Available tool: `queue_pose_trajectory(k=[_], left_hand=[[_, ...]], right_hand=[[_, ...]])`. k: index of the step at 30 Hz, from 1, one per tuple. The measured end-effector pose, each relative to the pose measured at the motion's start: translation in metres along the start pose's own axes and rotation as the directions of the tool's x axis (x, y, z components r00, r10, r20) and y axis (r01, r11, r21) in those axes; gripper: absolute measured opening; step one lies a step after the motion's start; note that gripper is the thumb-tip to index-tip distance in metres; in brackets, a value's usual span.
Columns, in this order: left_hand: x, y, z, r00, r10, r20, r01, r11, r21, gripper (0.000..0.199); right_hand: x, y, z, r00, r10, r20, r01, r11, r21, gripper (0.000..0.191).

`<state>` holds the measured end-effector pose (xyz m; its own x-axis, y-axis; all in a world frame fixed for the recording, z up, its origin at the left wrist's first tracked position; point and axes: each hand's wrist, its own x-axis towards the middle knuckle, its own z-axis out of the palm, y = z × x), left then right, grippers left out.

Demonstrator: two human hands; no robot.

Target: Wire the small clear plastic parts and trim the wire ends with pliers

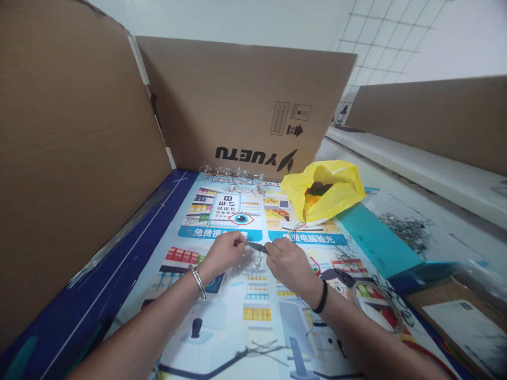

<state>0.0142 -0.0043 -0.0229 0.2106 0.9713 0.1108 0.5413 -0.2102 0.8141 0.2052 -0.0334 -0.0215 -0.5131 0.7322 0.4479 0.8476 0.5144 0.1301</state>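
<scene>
Over the middle of the printed sheet, my left hand (226,254) is closed in a pinch, apparently on a thin wire whose end is too fine to follow. My right hand (289,264) wraps round a pair of pliers (258,247). Their narrow dark jaws point left and reach almost to my left fingertips. The handles are hidden in my palm. Fine looped wire (250,263) hangs or lies just below, between both hands; I cannot tell which.
Tangled wire pieces (237,177) lie along the upright cardboard (237,95). A yellow bag (328,184) stands open at the back right, near red and green wires (297,228). A tape roll (378,306) lies by my right forearm. Long straight wires (122,232) line the left edge.
</scene>
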Motion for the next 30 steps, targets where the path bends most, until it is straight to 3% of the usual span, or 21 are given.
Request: queue_pose_trajectory(k=[4, 13, 24, 27, 30], left_hand=[[0.000, 0.000, 0.000, 1.000, 0.026, -0.002, -0.026, 0.999, 0.022, 0.010], [-0.003, 0.005, -0.002, 0.997, 0.073, 0.017, -0.074, 0.996, 0.058, 0.011], [0.004, -0.004, -0.001, 0.998, -0.046, -0.043, 0.044, 0.998, -0.039, 0.012], [0.006, -0.009, -0.003, 0.995, -0.068, -0.066, 0.062, 0.994, -0.085, 0.012], [0.007, -0.011, -0.004, 0.993, -0.079, -0.084, 0.068, 0.990, -0.123, 0.012]], right_hand=[[0.000, 0.000, -0.001, 0.999, 0.034, 0.038, -0.035, 0.999, 0.030, 0.012], [0.005, 0.002, -0.008, 0.957, 0.146, 0.252, -0.193, 0.966, 0.172, 0.011], [0.002, 0.016, -0.003, 0.996, 0.011, 0.091, -0.019, 0.996, 0.089, 0.011], [0.003, 0.021, -0.001, 0.997, 0.020, 0.073, -0.030, 0.990, 0.135, 0.012], [0.005, 0.024, -0.002, 0.991, 0.098, 0.090, -0.118, 0.960, 0.255, 0.013]])
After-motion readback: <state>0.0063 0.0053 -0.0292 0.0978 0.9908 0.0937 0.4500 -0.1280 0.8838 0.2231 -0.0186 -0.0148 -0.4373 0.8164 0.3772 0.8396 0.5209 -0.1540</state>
